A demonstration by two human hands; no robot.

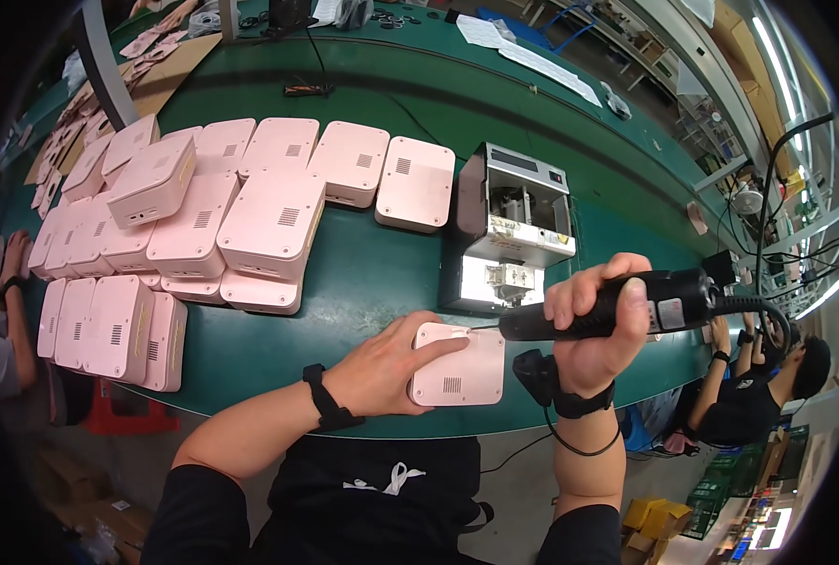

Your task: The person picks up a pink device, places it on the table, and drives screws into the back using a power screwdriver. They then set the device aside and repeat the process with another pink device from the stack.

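My left hand [391,367] grips a pale pink plastic box [471,372] by its left side, index finger laid across its top. The box has a vent grille and screw holes at its corners. My right hand [598,315] is wrapped round a black corded electric screwdriver [579,311], held nearly level. Its thin bit points left and reaches the far edge of the box top, close to my left fingertip. Whether a screw sits under the bit is too small to tell. Behind the screwdriver stands a metal screw feeder machine [523,207] with an open top.
Stacks of similar pink boxes [268,226] fill the left of the green table [363,273]. A black cable [768,315] trails right from the screwdriver. Papers [542,71] lie at the far edge. Another person [768,405] sits at the right; another's arm [14,311] shows at the left.
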